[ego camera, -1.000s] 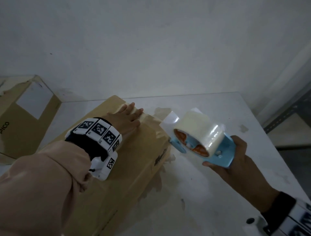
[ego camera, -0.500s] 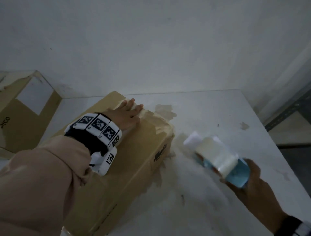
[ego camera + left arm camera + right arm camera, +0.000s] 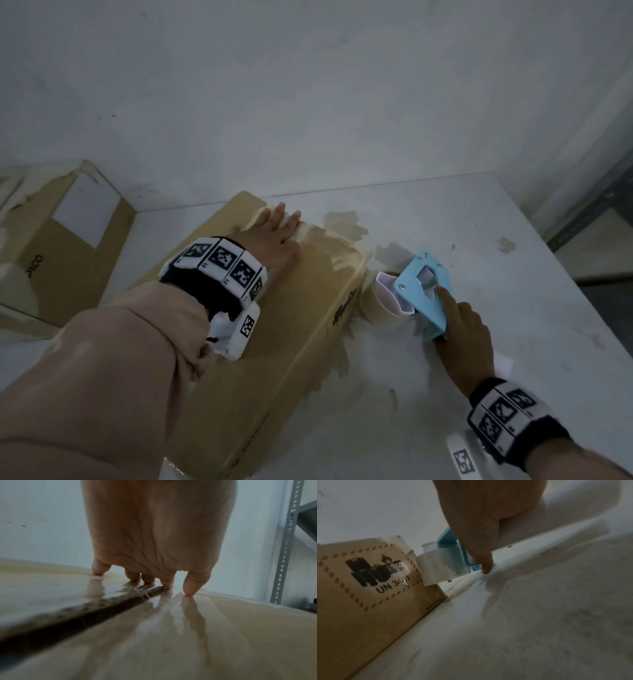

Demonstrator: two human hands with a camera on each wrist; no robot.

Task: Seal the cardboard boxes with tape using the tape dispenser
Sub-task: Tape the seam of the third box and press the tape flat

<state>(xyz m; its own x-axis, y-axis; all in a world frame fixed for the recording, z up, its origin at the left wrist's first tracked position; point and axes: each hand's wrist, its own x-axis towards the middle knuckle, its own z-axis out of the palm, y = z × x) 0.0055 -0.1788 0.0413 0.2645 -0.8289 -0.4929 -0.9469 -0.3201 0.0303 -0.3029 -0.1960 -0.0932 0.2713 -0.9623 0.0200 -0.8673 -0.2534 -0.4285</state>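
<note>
**Dispenser at the box's end face, left palm flat on top**

I have my left hand (image 3: 274, 236) spread flat on the top of the cardboard box (image 3: 291, 335), fingers straight and holding nothing. In the left wrist view the fingertips (image 3: 189, 588) touch glossy clear tape that runs along the dark flap seam (image 3: 85, 609).

My right hand (image 3: 459, 329) grips the light blue tape dispenser (image 3: 419, 291) by its handle, with the index finger stretched forward along the frame. The dispenser is low over the white table (image 3: 445, 212), just beside the box's right end. Its tape roll (image 3: 380, 305) faces the box; in the right wrist view the roll (image 3: 441, 566) meets the upper edge of the end face, though I cannot tell whether it truly touches. That face carries a black battery-and-flame symbol (image 3: 375, 570) inside a dashed border, with "UN 34" legible below and shiny tape already lying over part of the print.

A second cardboard box (image 3: 58, 253) with a white label stands to the left against the wall, well apart from the first. A grey perforated shelf upright (image 3: 286, 545) rises at the right.
</note>
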